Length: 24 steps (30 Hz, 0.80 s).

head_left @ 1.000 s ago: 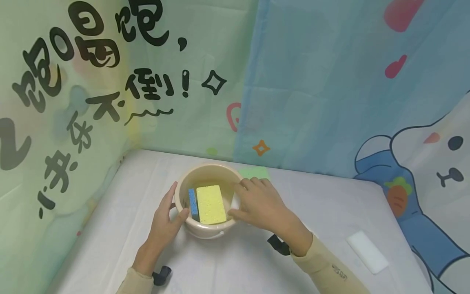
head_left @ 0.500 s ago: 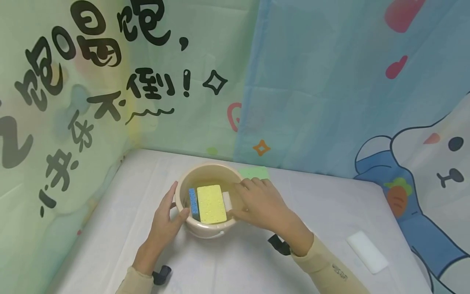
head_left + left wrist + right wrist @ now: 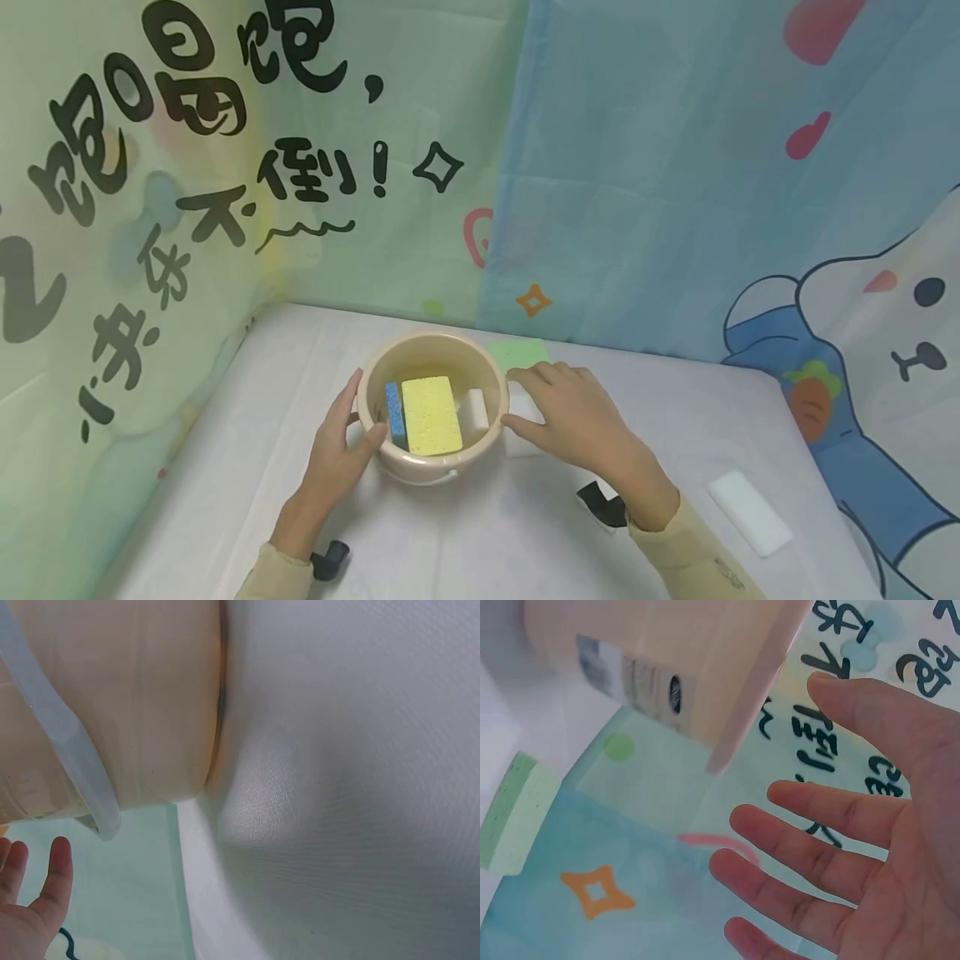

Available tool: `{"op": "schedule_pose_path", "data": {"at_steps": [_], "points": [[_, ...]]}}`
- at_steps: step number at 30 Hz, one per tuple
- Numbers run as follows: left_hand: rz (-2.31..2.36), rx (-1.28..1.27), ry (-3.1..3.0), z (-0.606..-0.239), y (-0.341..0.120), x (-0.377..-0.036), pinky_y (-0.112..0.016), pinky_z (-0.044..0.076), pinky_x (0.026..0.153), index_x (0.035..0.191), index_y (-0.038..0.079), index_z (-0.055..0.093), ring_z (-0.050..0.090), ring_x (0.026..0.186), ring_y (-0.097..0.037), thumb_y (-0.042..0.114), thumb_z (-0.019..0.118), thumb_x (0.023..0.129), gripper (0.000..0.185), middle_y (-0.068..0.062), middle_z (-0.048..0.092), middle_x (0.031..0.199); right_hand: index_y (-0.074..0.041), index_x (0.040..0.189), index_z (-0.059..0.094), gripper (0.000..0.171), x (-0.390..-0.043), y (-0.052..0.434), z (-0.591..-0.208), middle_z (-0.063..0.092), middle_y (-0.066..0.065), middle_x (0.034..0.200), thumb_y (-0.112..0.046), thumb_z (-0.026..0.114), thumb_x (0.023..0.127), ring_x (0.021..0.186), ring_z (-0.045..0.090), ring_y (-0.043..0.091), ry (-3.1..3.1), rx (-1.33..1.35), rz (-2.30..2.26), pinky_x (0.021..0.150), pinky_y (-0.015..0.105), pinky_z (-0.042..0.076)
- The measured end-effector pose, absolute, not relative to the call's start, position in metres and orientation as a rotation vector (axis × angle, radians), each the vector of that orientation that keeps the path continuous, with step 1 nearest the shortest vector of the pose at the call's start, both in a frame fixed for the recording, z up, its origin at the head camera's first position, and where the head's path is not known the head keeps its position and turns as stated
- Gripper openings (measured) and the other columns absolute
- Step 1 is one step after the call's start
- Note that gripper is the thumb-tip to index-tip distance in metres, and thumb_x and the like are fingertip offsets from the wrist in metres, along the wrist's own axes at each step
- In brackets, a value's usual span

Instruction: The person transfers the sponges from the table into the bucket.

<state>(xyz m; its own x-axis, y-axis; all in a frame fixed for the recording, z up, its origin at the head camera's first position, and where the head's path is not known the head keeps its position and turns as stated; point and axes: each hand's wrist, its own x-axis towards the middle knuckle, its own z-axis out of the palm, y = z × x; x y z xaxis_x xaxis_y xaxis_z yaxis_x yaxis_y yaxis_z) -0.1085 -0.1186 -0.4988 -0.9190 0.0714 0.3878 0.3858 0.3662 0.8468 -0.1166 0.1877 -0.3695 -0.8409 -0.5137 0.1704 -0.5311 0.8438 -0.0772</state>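
Just right of bucket (image 3: 431,462), open grip (image 3: 577,412)

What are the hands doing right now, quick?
Left hand: open, fingers resting against the side of the bucket.
Right hand: open, fingers spread, holding nothing, just right of the bucket.
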Motion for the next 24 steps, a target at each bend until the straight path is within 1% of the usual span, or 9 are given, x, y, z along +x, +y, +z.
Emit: {"op": "schedule_pose_path", "data": {"at_steps": [4,9,15,24], "points": [[-1.57,-0.396,-2.355,-0.498,-0.118,-0.108,-0.052,0.046,0.104,0.159,0.01,0.026,0.035,0.143,-0.03,0.029,0.061,0.094,0.077,-0.012,0.032,0.16,-0.009,0.13,0.064,0.054,-0.113,0.199,-0.372,0.066,0.008,0.116,-0.041,0.075,0.088,0.105,0.062,0.031,-2.906,0.77,0.198,0.085,0.053,0.051],[-1.574,-0.394,-2.351,-0.497,-0.118,-0.108,-0.052,0.046,0.104,0.158,0.007,0.026,0.035,0.143,-0.031,0.029,0.062,0.093,0.077,-0.013,0.033,0.159,-0.005,0.13,0.064,0.056,-0.106,0.214,-0.377,0.066,0.012,0.116,-0.039,0.075,0.088,0.105,0.062,0.034,-2.942,0.701,0.208,0.085,0.055,0.05],[-1.576,-0.395,-2.344,-0.496,-0.118,-0.107,-0.052,0.046,0.104,0.158,0.007,0.026,0.034,0.143,-0.031,0.028,0.061,0.094,0.076,-0.013,0.033,0.159,-0.003,0.129,0.064,0.056,-0.097,0.233,-0.388,0.066,0.015,0.117,-0.039,0.075,0.088,0.107,0.062,0.036,-2.972,0.632,0.2,0.085,0.057,0.051],[-1.568,-0.411,-2.339,-0.496,-0.118,-0.106,-0.05,0.047,0.103,0.158,0.006,0.027,0.035,0.143,-0.03,0.027,0.062,0.093,0.076,-0.012,0.033,0.159,-0.002,0.126,0.065,0.052,-0.084,0.276,-0.416,0.067,0.017,0.116,-0.034,0.076,0.087,0.105,0.063,0.039,-3.023,0.53,0.237,0.079,0.059,0.053]]}}
